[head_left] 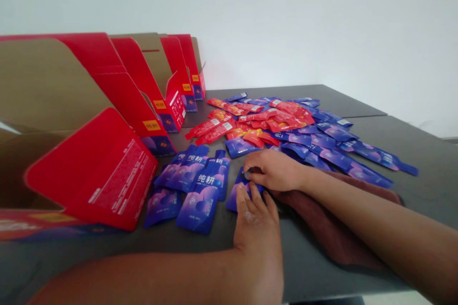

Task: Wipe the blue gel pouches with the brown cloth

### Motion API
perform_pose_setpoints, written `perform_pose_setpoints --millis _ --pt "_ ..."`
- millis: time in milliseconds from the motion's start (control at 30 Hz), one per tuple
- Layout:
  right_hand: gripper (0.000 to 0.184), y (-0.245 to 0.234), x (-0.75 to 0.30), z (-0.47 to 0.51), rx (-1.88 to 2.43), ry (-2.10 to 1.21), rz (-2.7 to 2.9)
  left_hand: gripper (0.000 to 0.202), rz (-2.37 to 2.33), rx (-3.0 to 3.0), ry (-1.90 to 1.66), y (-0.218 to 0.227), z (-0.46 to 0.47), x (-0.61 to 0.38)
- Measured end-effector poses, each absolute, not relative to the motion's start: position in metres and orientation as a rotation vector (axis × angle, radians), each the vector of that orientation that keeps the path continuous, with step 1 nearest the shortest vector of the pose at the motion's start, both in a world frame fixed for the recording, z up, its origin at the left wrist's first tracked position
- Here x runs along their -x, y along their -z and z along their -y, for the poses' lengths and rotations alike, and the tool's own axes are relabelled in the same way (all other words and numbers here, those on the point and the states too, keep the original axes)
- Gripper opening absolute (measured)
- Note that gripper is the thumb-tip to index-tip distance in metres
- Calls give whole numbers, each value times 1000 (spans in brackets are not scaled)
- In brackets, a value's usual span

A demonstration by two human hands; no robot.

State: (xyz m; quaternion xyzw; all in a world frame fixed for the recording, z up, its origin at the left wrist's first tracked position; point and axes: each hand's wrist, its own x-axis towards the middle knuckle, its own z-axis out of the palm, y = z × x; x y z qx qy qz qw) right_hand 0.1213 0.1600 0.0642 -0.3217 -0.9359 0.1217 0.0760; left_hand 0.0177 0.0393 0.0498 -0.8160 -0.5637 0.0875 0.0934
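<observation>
While both hands crowd around one blue sachet (pixel 237 195) on the dark table (pixel 411 186), only part of that sachet shows. It lies flat just in front of the person, its long axis running away from them and leaning left at the near end, so the far end points toward the pile ahead. The right hand (pixel 275 170) comes in from the right, curled and closed down over the far end, with its fingertips on the sachet, though whether they truly pinch it cannot be told. The left hand (pixel 255 231) sits nearer, open, its fingers spread and pointing away from the person, touching the sachet's near right side. To the left lies a loose group of blue sachets (pixel 189 186), mostly upright in the view and side by side. Farther on is a heap of red sachets (pixel 257 126), with more blue sachets (pixel 332 152) spreading to its right. Red cardboard boxes (pixel 143 100) stand open in a line along the left, and a brown towel (pixel 332 231) lies under the right forearm.
</observation>
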Motion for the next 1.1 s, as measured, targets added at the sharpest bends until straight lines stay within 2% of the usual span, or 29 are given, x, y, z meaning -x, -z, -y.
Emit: perform_pose_setpoints --millis 400,667,867,1100 --pt "17 -63 -128 -171 1177 -153 2772 45 1707 2275 -35 -17 -37 -23" --pt "12 -62 -124 -166 1025 -331 2786 44 1714 2286 -75 -22 -38 -23" --pt "15 -63 -127 -170 1164 -236 2751 45 1712 2268 -55 -20 -37 -23" --pt "14 -65 -123 -164 1105 -255 2798 44 1719 2323 -77 -25 -38 -22"
